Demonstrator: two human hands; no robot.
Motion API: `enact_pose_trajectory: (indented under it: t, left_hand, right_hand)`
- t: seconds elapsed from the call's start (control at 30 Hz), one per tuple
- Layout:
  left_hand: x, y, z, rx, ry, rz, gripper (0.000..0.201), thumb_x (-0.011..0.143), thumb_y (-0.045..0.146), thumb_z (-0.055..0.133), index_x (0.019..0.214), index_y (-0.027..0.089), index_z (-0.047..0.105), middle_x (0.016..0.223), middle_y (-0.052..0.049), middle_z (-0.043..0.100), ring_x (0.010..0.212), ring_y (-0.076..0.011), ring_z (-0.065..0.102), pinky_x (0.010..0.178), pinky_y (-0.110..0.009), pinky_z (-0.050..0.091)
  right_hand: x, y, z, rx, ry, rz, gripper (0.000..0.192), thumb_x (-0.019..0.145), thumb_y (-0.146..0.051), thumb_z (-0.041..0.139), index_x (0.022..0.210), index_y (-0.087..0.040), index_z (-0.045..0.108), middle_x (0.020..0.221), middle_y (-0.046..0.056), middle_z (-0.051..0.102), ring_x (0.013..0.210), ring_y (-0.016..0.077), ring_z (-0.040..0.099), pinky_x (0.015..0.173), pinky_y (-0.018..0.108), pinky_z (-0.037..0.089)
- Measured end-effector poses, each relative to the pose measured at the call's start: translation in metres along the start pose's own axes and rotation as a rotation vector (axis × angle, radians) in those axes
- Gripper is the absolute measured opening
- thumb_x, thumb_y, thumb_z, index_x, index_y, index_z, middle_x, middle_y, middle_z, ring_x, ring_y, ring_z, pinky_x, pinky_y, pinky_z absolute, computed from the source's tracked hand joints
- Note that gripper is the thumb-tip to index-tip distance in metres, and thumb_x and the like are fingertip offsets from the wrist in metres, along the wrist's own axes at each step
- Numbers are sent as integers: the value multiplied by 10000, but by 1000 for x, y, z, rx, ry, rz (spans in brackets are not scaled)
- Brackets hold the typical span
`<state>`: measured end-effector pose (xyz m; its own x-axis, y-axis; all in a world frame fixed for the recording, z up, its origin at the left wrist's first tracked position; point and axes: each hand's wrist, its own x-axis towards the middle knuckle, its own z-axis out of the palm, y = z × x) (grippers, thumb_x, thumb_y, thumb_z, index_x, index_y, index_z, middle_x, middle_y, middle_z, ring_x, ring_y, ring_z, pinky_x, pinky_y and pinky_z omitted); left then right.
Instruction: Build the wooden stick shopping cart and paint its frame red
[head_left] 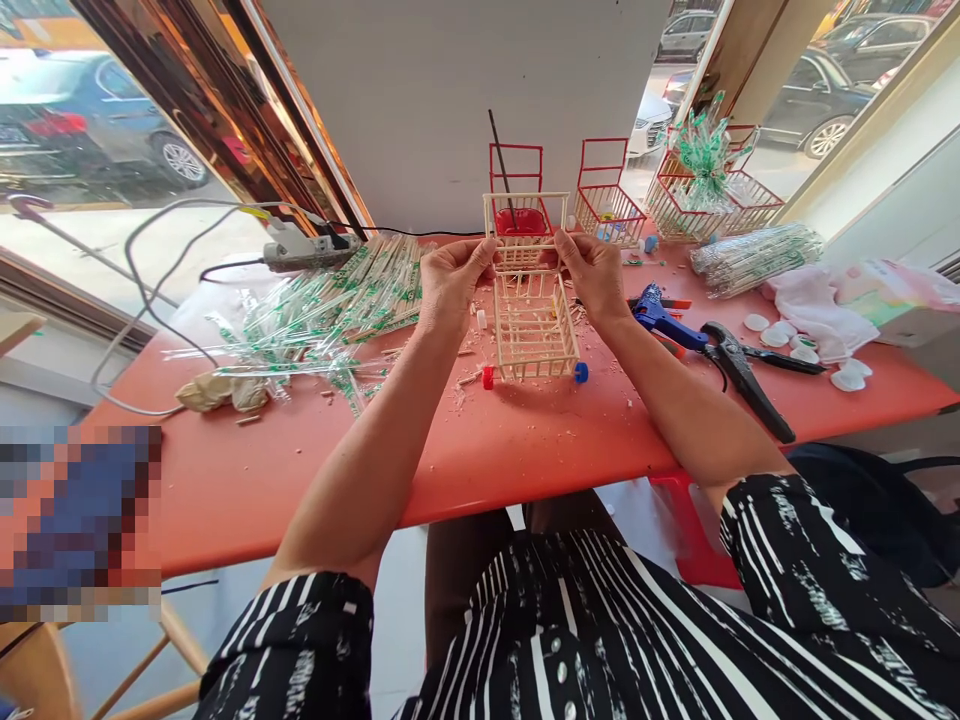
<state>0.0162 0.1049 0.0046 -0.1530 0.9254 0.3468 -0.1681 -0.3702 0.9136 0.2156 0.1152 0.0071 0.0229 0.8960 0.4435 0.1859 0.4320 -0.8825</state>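
Both hands (450, 280) (592, 272) pinched on stick cart (534, 320); best kept level and square (bottle-cap wheels (488, 378) on table (525, 440)).

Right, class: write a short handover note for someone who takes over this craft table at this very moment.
Left hand and right hand each pinch one side of the wooden-stick cart, lifted over the red table.
Done: stick basket built; a red wheel and a blue wheel sit at its near corners.
Left: cannot tell what still needs gluing.
Nearby: blue glue gun and black pliers to the right, wrapped chopsticks to the left, red wire baskets behind.
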Motion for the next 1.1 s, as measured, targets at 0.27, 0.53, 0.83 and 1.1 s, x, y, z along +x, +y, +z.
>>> enact_pose_trajectory:
  t: [0.27, 0.53, 0.83, 1.1]
  left_hand:
    - [-7, 9, 4, 34, 22, -3, 280, 928, 301, 882, 712, 183, 749, 659, 3, 674, 567, -65, 579, 588, -207, 497]
    - [-8, 8, 6, 58, 40, 43, 316, 931, 349, 877, 695, 186, 743, 655, 7, 682, 547, -60, 553, 583, -202, 503]
    - [-10, 8, 7, 62, 52, 45, 317, 883, 368, 895, 674, 185, 742, 607, 18, 658, 543, -63, 560, 580, -188, 500]
    - [-10, 4, 10, 84, 108, 40, 251, 834, 342, 839, 654, 188, 756, 574, 18, 648, 526, -77, 555, 557, -196, 478]
  right_hand:
    - [-2, 3, 0, 45, 5, -89, 584, 990, -759, 676, 901, -203, 829, 888, 91, 851, 856, 186, 817, 738, 316, 636]
    - [-2, 0, 0, 43, 14, -65, 635, 1028, -778, 600, 914, -196, 826, 872, 92, 842, 818, 158, 782, 688, 293, 597]
    - [-4, -5, 0, 69, 31, -62, 608, 928, -815, 697, 819, -227, 807, 764, 53, 815, 755, 160, 768, 704, 294, 611]
    - [-9, -13, 2, 19, 67, -77, 734, 821, -961, 646, 691, -243, 721, 680, 43, 763, 663, 185, 702, 707, 341, 605]
